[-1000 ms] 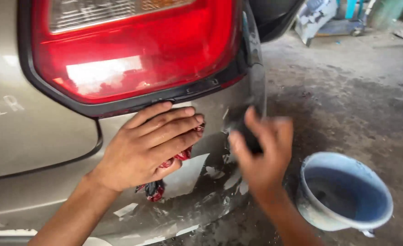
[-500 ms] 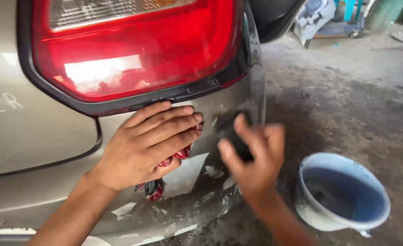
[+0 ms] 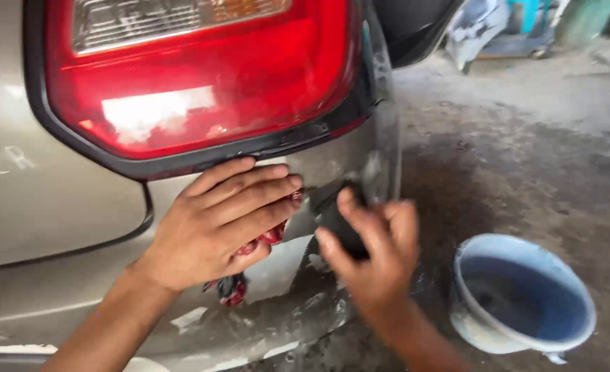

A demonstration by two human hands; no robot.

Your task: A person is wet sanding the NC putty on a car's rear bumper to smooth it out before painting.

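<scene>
**Two hands rub the back corner of a car**

The big red tail light (image 3: 201, 83) sits at the top. Just under it, the left hand (image 3: 215, 224) lies flat on the tan car body (image 3: 57, 220), fingers spread, pressing down a red rag (image 3: 239, 286). Just beside it, the right hand (image 3: 377, 251) is closed around a small dark block (image 3: 339, 220) and holds it against the wet panel. On the far right, a blue bucket (image 3: 522, 296) stands on the dirty floor (image 3: 525, 151).

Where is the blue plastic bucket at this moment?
In the head view, the blue plastic bucket stands at the lower right on the stained concrete floor, just right of the right hand.
</scene>
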